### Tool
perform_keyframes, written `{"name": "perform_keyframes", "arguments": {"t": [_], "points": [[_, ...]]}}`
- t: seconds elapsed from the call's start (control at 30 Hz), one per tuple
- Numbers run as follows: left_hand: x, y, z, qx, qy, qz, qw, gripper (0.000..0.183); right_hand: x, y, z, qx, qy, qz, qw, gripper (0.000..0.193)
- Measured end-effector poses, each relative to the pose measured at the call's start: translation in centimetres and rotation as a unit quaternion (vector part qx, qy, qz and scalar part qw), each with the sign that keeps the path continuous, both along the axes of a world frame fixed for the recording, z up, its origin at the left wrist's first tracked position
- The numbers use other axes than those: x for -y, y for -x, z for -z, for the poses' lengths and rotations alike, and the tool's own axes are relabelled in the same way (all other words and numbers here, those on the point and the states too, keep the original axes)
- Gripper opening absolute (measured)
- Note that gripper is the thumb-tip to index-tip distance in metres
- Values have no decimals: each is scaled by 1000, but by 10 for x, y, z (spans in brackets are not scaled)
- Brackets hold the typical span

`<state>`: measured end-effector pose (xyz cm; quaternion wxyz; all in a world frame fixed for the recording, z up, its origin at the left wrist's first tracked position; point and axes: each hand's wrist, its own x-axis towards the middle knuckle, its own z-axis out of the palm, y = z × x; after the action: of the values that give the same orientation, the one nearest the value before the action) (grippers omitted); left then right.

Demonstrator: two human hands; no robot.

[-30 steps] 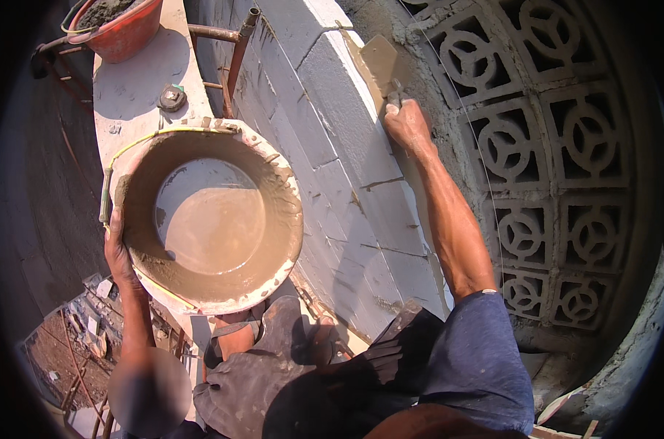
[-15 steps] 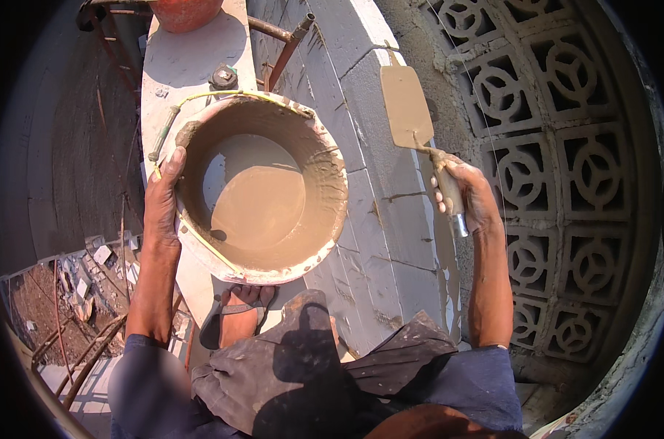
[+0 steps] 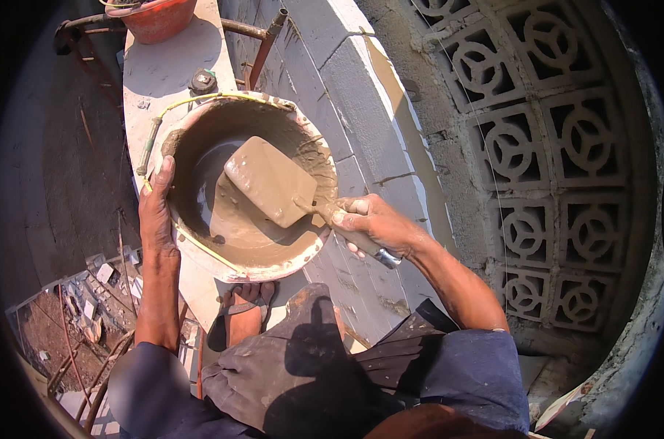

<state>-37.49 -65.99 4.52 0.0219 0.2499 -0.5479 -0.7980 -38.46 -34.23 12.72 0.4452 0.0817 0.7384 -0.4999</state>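
A round bucket (image 3: 308,132) with wet brown mortar (image 3: 233,228) inside stands in front of me on a plank. My left hand (image 3: 156,210) grips its left rim, thumb over the edge. In my right hand (image 3: 379,225) is the handle of a trowel (image 3: 270,181), at the bucket's right side. The mortar-coated blade lies over the bucket's mouth, above the mortar; I cannot tell whether it touches the mortar. A yellow bucket handle (image 3: 172,110) with a green grip rests along the rim. Right of the bucket runs a light block wall (image 3: 361,110), with a wet mortar strip (image 3: 412,143) along its top.
A red tub (image 3: 158,20) and a small dark round object (image 3: 202,81) sit farther along the plank (image 3: 145,73). Scaffold pipes (image 3: 266,47) rise beside it. Patterned vent blocks (image 3: 518,150) and a taut string line the right. Rubble (image 3: 91,300) lies below left.
My right hand has brought the trowel from above the block wall leftward over the bucket. More of the wet mortar strip on the wall top shows. My left hand keeps its grip.
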Motion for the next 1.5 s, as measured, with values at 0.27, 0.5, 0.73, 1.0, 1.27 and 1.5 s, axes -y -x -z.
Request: {"name": "perform_keyframes", "arguments": {"t": [0.27,0.5,0.73,1.0,1.27,1.5], "points": [[46,-7,64,17,-116,-48,992,53,-50,-9,-31,140,290,267,908,45],[37,-11,51,21,-81,-76,994,48,-82,112,-43,-183,99,289,934,43],[39,-12,64,36,-36,-91,995,51,-73,255,29,-372,-369,97,846,41],[43,-21,72,43,-47,-96,993,54,-46,354,58,-426,-412,82,801,40],[39,-19,54,29,-25,-41,998,63,24,415,39,-472,-411,77,776,34],[41,-28,67,60,-17,-92,994,54,29,413,59,-490,-415,39,765,37]]}}
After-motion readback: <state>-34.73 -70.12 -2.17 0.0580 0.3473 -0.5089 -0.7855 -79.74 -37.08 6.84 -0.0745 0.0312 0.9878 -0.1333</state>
